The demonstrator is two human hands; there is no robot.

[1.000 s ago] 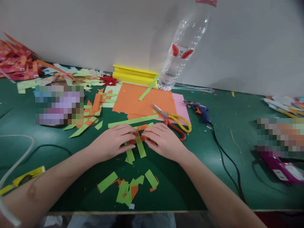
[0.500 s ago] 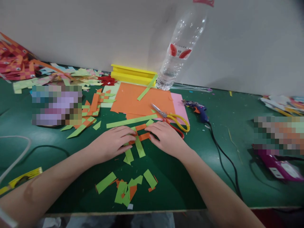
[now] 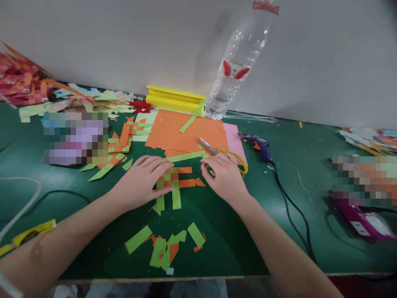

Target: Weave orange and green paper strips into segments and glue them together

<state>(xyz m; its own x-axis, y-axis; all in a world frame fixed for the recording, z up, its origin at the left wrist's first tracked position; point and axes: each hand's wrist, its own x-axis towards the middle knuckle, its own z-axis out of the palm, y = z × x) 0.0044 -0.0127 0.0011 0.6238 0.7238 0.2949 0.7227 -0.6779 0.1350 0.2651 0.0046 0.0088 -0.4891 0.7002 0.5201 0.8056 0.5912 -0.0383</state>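
Observation:
A woven piece of green and orange paper strips [image 3: 175, 177] lies flat on the table. My left hand [image 3: 143, 179] is closed on its left side, fingers curved along the top and thumb along the lower part. Loose orange strip ends point right from the weave, towards my right hand [image 3: 226, 174]. That hand is apart from the weave, with thumb and forefinger spread. It covers part of the handles of the scissors [image 3: 209, 147]; whether it touches them I cannot tell. A long green strip [image 3: 186, 157] lies just above the weave.
Orange sheets [image 3: 186, 128] lie behind my hands, near a yellow channel-shaped piece [image 3: 173, 97] and a tilted plastic bottle [image 3: 231, 68]. A blue glue gun [image 3: 259, 142] with a black cord is at right. Paper scraps [image 3: 159, 250] lie in front; finished woven shapes [image 3: 122, 142] at left.
My right hand has moved right and off the orange strips, over the scissors' handles. The woven piece and my left hand have shifted slightly left; the orange strip ends now show.

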